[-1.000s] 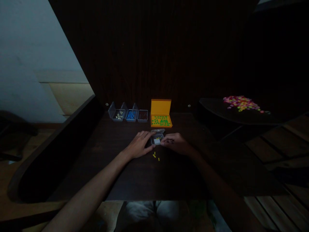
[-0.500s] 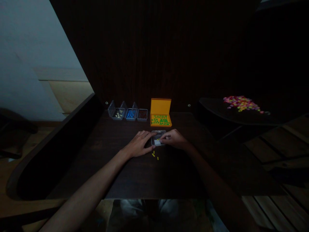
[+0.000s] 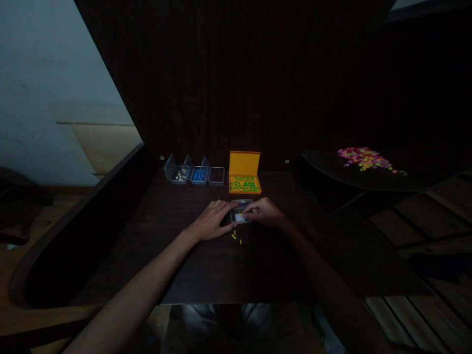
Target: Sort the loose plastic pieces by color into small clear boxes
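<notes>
In the middle of the dark table stands a small clear plastic box (image 3: 233, 214) with a white piece (image 3: 239, 217) and a bit of yellow in it. My left hand (image 3: 214, 221) braces the box from the left, thumb at its near corner and fingers at its far side. My right hand (image 3: 264, 212) reaches in from the right with thumb and fingers pinched together over the box; what is between the fingertips is too small to make out. Several small yellow pieces (image 3: 234, 236) lie on the table just in front of the box.
Behind my hands stand an open orange case (image 3: 244, 163) with green pieces and several clear boxes (image 3: 178, 182) holding cream, blue and dark red pieces. A colourful heap (image 3: 365, 158) lies on a shelf at right. A raised dark side panel (image 3: 81, 231) borders the table's left.
The right fingertips have shifted slightly left over the box. My left hand stays on the box. The whole view has moved slightly.
</notes>
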The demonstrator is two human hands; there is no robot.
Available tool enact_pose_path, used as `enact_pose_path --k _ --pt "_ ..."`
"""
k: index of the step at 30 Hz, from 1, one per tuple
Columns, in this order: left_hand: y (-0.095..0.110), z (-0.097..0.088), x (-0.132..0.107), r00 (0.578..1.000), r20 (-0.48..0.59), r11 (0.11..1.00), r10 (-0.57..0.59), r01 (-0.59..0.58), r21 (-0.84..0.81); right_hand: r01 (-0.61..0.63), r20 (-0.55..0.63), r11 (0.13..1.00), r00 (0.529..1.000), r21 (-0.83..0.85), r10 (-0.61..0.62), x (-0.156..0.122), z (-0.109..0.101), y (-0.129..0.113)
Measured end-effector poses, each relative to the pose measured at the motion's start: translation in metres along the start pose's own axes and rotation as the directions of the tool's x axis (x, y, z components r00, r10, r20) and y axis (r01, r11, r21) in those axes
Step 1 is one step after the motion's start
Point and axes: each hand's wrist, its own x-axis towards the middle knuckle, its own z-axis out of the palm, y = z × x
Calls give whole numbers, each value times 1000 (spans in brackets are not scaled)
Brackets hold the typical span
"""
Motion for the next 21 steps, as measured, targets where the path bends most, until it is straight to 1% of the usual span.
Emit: enact_pose_path --k 6,9,13,18,21 --pt "1 0 0 1000 9 999 -3 3 37 16 -29 1000 999 -4 -17 -7 -5 5" --pt "1 0 0 1000 7 999 -4 4 42 15 -32 1000 999 -23 -16 -11 -3 5" --pt "2 -1 -1 1000 6 1000 -2 2 29 16 -80 999 997 -46 -20 -16 2 2" --pt "2 -2 -1 1000 12 1000 -20 19 19 30 -33 998 999 -63 -32 -19 5 -4" --pt "2 -2 0 1000 15 999 -25 25 22 4 -12 994 1000 -108 -6 -20 6 -6"
